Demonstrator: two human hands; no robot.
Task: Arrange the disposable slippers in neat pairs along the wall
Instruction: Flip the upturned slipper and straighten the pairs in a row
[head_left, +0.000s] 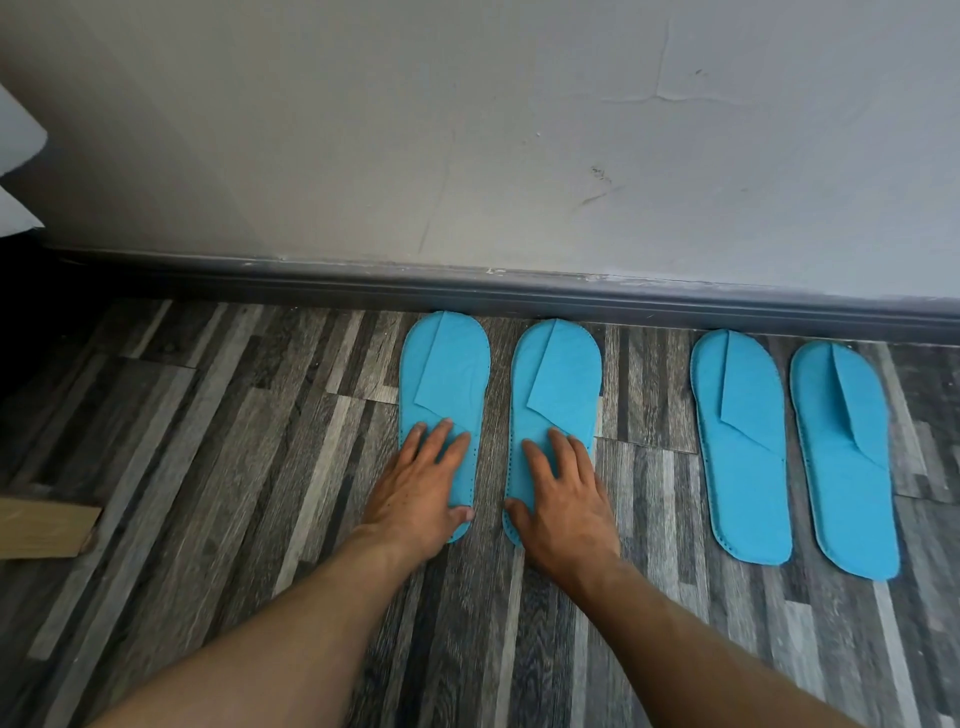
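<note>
Slippers, four of them, all blue and flat, lie toes to the grey skirting board (519, 291) on the striped wood-look floor (208, 441). Off at the far left a scrap of brown cardboard (47, 525) sits well apart. My left hand (421, 478) lies flat and unclenched on the heel half of the first slipper (447, 374), pressing rather than gripping; my right hand (563, 488) rests the same way, fingers spread, on the second slipper (558, 379) just beside it. I judge I'm squaring this pair. Next I'd nudge both so their toes meet the board evenly. To the right, the finished pair (789, 447) lies parallel, near the wall. Two pairs in all.
</note>
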